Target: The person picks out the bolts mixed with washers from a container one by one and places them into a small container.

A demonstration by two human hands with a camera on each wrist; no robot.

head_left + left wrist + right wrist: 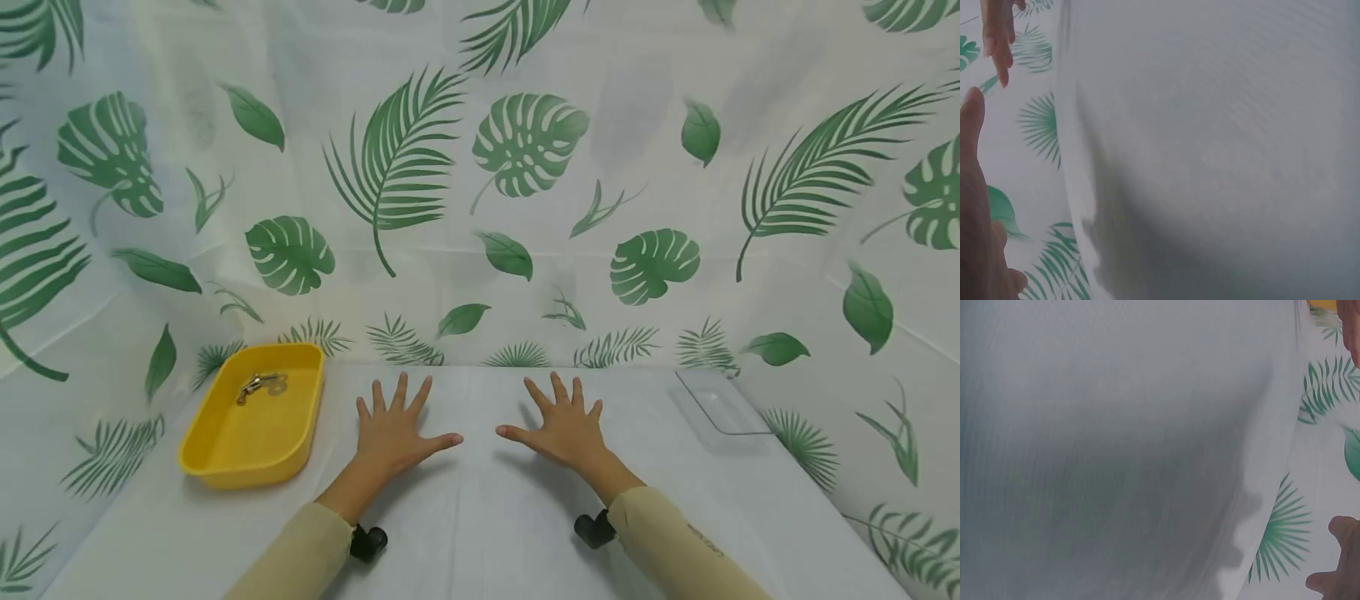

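Note:
My left hand (393, 433) is spread with straight fingers above the white table, and it holds nothing. Opposite it, my right hand (564, 427) is spread the same way, thumb pointing toward the left thumb with a gap between them. Left of the left hand stands a yellow tray (251, 475). Inside it lie small shiny metal pieces (257, 385), too small to identify with certainty. To the right of the right hand is a clear, shallow transparent container (723, 404). In the left wrist view the left thumb (971, 125) shows at the edge.
A white cover lies over the table (480, 533). Behind it and at both sides hangs a white curtain (600, 275) printed with green leaves. Black wrist devices sit at the left cuff (367, 543) and the right cuff (595, 529).

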